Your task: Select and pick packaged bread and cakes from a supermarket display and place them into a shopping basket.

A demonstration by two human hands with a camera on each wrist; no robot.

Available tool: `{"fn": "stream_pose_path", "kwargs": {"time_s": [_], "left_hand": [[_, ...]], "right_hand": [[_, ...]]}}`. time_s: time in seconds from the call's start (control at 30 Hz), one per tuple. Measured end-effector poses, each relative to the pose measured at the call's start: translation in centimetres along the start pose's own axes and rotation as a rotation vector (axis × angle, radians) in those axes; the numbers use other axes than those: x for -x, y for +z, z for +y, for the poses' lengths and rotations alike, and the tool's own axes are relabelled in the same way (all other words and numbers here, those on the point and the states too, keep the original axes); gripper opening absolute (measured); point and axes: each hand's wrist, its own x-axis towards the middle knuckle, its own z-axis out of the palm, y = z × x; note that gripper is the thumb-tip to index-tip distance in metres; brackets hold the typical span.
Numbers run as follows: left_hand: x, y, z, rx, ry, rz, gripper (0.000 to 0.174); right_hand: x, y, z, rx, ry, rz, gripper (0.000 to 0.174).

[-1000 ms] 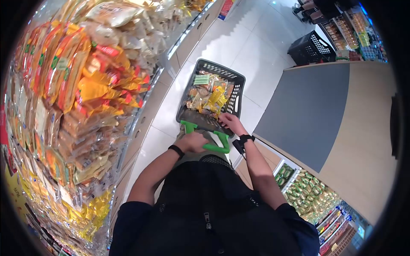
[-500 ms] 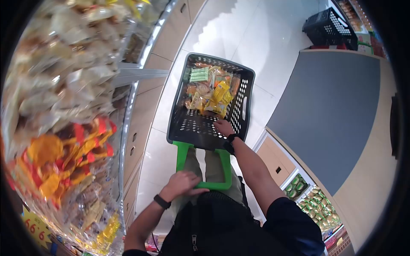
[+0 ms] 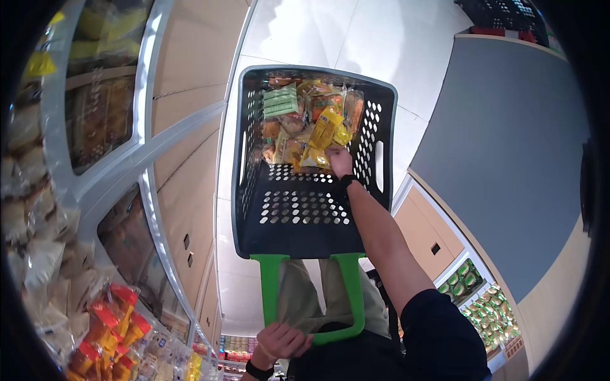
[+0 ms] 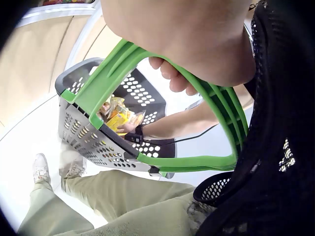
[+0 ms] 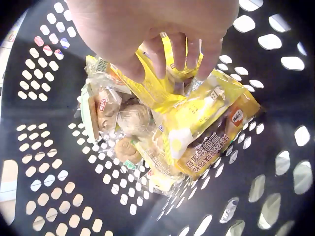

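In the head view my left hand [image 3: 283, 341] grips the green handle [image 3: 270, 292] of a dark perforated basket [image 3: 298, 242]. The left wrist view shows its fingers [image 4: 170, 71] curled over the handle [image 4: 189, 163]. My right hand [image 3: 340, 160] reaches inside the basket, touching yellow packets [image 3: 324, 127]. Seen from the right wrist, that hand [image 5: 157, 29] has its fingers spread down against a yellow packet [image 5: 202, 113]; the fingertips are partly hidden. A pale green packet [image 3: 279, 101] and several clear-wrapped foods lie at the basket's far end.
Packaged food shelves [image 3: 41, 254] line the left. A grey-topped counter [image 3: 495, 152] stands at the right, with green-edged packs [image 3: 492, 317] below it. Another dark basket [image 3: 508, 14] is at the upper right. The pale tiled floor [image 3: 298, 32] extends beyond the held basket.
My right hand has moved from the basket's near part onto the yellow packets. The basket appears larger, and the shelves have shifted left and down in the head view. My left hand still holds the handle.
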Motion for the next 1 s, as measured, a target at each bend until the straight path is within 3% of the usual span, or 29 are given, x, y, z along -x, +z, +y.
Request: {"fn": "stream_pose_path", "kwargs": {"time_s": [0.07, 0.13, 0.2, 0.27, 0.3, 0.47, 0.67, 0.73, 0.77, 0.83, 0.93, 1.0], "left_hand": [[-0.1, -0.1, -0.2, 0.031, 0.01, -0.008, 0.027], [-0.4, 0.0, -0.6, 0.038, 0.023, -0.014, 0.027], [-0.3, 0.0, -0.7, 0.03, 0.028, -0.044, 0.028], [-0.4, -0.3, -0.6, 0.036, 0.009, -0.071, 0.028], [-0.5, -0.4, -0.7, 0.043, 0.007, -0.069, 0.028], [-1.0, -1.0, -0.7, 0.045, 0.004, -0.082, 0.029], [-1.3, -1.2, -0.7, 0.079, -0.02, -0.092, 0.029], [-1.6, -1.5, -0.9, 0.08, -0.002, -0.048, 0.029], [-1.7, -1.7, -0.9, 0.079, -0.001, -0.049, 0.029], [-1.7, -1.9, -0.8, 0.079, -0.003, -0.063, 0.029], [-1.4, -1.5, -0.7, 0.071, -0.009, -0.07, 0.028], [-1.3, -1.6, -0.6, 0.059, -0.013, -0.072, 0.028]], "right_hand": [[1.0, -0.4, -2.2, 0.052, 0.023, 0.059, 0.04], [0.6, 0.0, -2.8, -0.249, -0.168, 0.391, 0.05], [-0.5, -0.2, -3.9, -0.304, -0.138, 0.389, 0.054], [-1.4, -0.8, -5.5, -0.688, 0.138, 0.367, 0.057], [-2.0, -0.6, -6.4, -0.814, 0.138, 0.42, 0.06], [-1.3, -0.5, -10.0, -0.887, 0.11, 0.473, 0.062], [-3.9, 1.3, -6.9, -0.591, 0.127, 0.618, 0.071], [-4.8, 1.3, -7.1, -0.882, 0.243, 0.535, 0.059], [-4.9, 1.1, -7.1, -0.883, 0.243, 0.535, 0.059], [-5.3, 0.6, -6.7, -0.548, 0.176, 0.66, 0.037], [-5.5, -0.1, -5.5, -0.719, 0.156, 0.631, 0.022], [-4.9, -0.4, -5.8, -0.679, 0.178, 0.611, 0.019]]}}
